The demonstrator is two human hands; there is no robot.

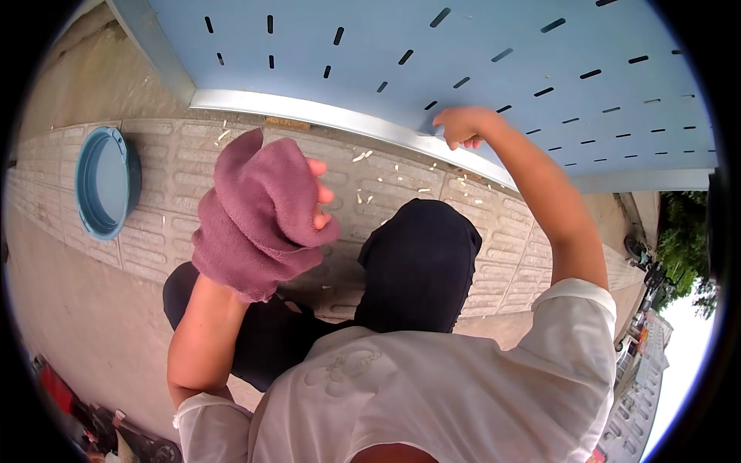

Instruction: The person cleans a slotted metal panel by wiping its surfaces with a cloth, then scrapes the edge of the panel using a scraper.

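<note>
A mauve cloth (pixel 251 220) is draped and bunched around my left hand (pixel 321 194), whose curled fingertips show at its right side. The cloth hides the rest of that hand. My right hand (pixel 465 127) is at the metal edge (pixel 309 109) along the bottom of a blue slotted panel (pixel 370 46). Its fingers are bent inward, with the forefinger against or very near the panel's surface. Whether anything small sits between those fingers cannot be made out.
A blue plastic basin (pixel 108 183) stands on the paving (pixel 166 177) at left. Small pale scraps (pixel 361 156) lie scattered below the panel. My bent knee (pixel 421 258) is close to the panel. Parked vehicles (pixel 644 258) and trees appear far right, with assorted objects at lower left.
</note>
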